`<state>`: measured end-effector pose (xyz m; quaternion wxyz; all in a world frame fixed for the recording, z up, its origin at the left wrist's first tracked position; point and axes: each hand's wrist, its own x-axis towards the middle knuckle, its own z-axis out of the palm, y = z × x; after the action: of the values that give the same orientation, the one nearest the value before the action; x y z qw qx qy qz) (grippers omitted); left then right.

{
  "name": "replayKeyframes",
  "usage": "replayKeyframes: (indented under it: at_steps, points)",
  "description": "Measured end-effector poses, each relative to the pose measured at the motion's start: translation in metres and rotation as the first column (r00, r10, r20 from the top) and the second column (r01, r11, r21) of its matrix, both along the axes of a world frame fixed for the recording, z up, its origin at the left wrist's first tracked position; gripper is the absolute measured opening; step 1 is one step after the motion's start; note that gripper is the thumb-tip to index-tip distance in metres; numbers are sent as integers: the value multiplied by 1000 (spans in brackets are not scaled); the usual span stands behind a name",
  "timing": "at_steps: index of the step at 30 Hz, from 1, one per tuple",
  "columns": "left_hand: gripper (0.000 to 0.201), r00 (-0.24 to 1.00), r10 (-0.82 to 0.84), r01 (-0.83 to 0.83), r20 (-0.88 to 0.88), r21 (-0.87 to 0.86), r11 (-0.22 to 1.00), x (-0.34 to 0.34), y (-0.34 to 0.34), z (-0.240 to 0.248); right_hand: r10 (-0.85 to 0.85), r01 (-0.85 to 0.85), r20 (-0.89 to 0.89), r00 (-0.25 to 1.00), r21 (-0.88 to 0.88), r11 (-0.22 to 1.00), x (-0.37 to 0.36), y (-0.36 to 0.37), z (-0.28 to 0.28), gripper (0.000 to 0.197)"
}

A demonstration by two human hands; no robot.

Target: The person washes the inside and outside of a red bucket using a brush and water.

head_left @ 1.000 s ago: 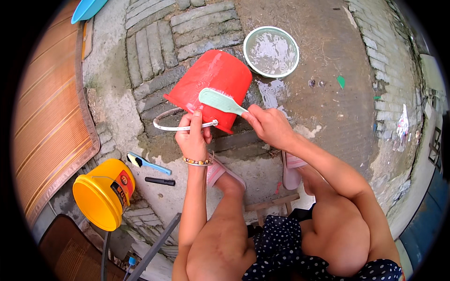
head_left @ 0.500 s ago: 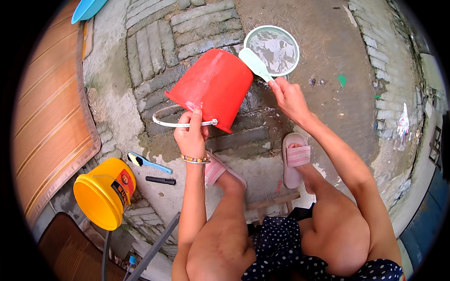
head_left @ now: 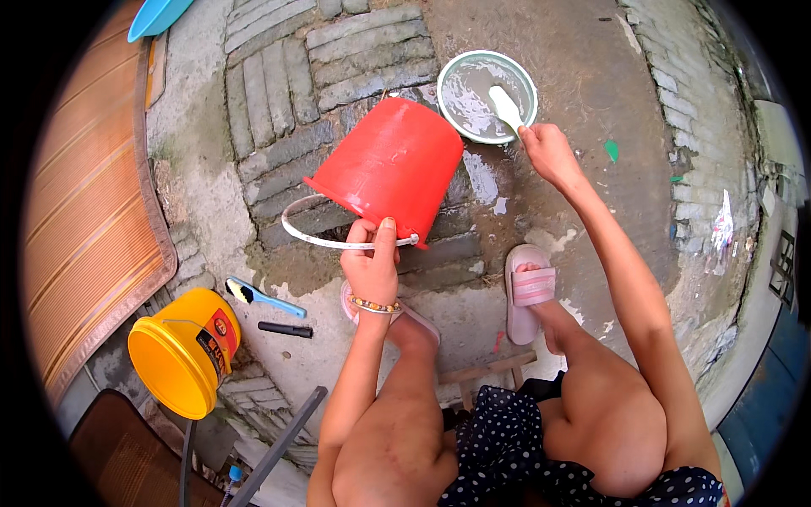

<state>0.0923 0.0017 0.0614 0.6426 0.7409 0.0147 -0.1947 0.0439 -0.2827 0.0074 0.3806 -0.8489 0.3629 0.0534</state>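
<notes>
A red bucket [head_left: 389, 165] lies tipped on its side, its mouth toward me and its base pointing away. My left hand [head_left: 372, 262] grips the bucket's rim, thumb on the outside, with the white bail handle [head_left: 325, 242] crossing at the fingers. In my right hand [head_left: 549, 156] is the handle of a pale green brush [head_left: 505, 108]; bristles are not visible from here. The brush head is over or in the water of a round, pale-rimmed basin [head_left: 534, 100] beyond the bucket, to its right. The inside of the bucket is mostly hidden.
On the left stand a yellow bucket [head_left: 173, 355], a blue brush [head_left: 266, 297] and a black pen-like stick [head_left: 285, 329]. A brown mat [head_left: 101, 211] borders that side, with a blue basin [head_left: 156, 17] behind. Wet brick paving and concrete lie underfoot.
The brush has moved from the bucket's base to the basin, carried by my right hand. My left hand has shifted right and nearer, turning the red bucket slightly.
</notes>
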Motion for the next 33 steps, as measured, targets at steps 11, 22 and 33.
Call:
replayKeyframes:
  at_steps: [11,22,33]
  points:
    - [17,1000,-20,20,6,36,999,-8,-4,-3,349,-340,279,895,-83,937,-21,95,45,25]
    - [12,998,-49,50,31,-44,998,-20,-11,-1,287,-288,274,918,-39,957,-10,74,41,28]
    - [13,987,-157,155,-22,-92,984,-40,-1,-29,264,-280,166,950,83,956,-1,70,61,31]
